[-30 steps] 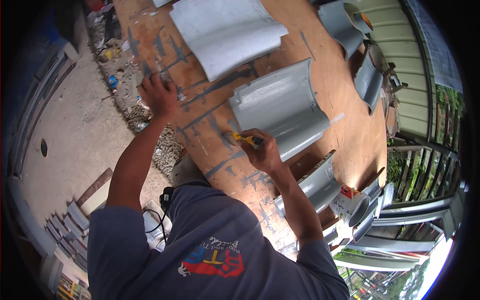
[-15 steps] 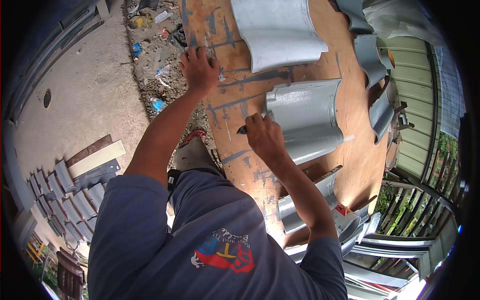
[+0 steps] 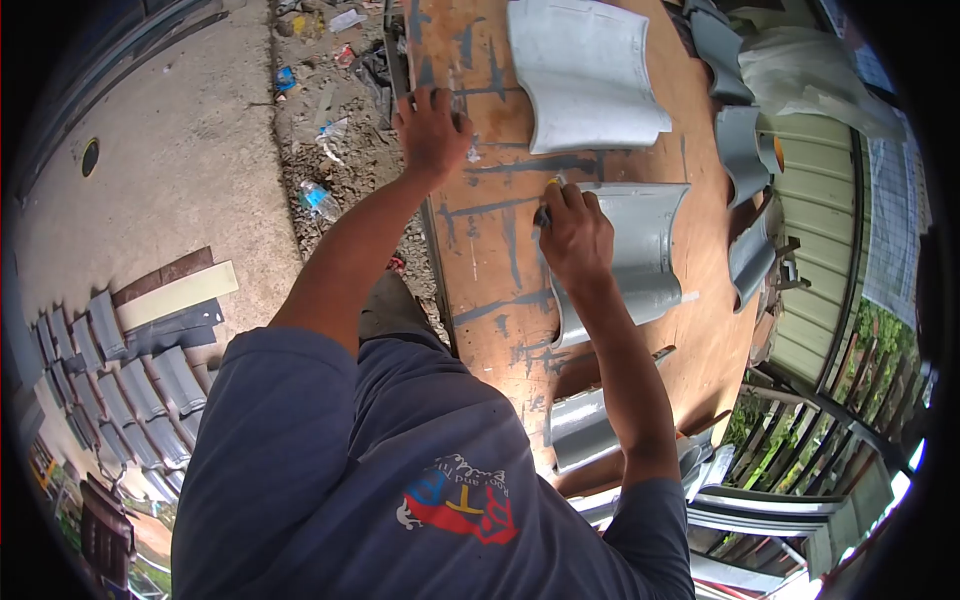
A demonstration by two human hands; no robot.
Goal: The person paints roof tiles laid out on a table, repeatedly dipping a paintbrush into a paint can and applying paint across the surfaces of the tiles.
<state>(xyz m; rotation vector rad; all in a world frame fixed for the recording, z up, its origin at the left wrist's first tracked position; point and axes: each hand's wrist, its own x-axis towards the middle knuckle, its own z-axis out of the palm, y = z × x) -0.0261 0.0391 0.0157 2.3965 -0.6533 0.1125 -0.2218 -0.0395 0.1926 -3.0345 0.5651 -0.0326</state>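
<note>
My right hand [image 3: 580,235] is closed around a small tool [image 3: 542,216] with a dark end and a bit of yellow; its kind is mostly hidden by my fingers. It is at the upper left corner of a glossy grey roof tile [image 3: 640,250], which lies on a plywood board [image 3: 490,250] streaked with grey paint. My left hand [image 3: 433,135] rests at the board's left edge, its fingers bent and apart, with nothing visible in it. Beyond, a paler grey tile [image 3: 585,75] lies on the same board.
Another grey tile [image 3: 582,430] lies nearer my body, partly behind my right forearm. More tiles [image 3: 738,150] line the board's far side. Stacked tiles [image 3: 135,390] stand on the concrete floor at left. Litter and a plastic bottle [image 3: 320,200] lie on the gravel beside the board.
My right hand has moved up and right in view, from the tile's left side to its upper corner. The view has shifted slightly; my left hand stays at the board edge.
</note>
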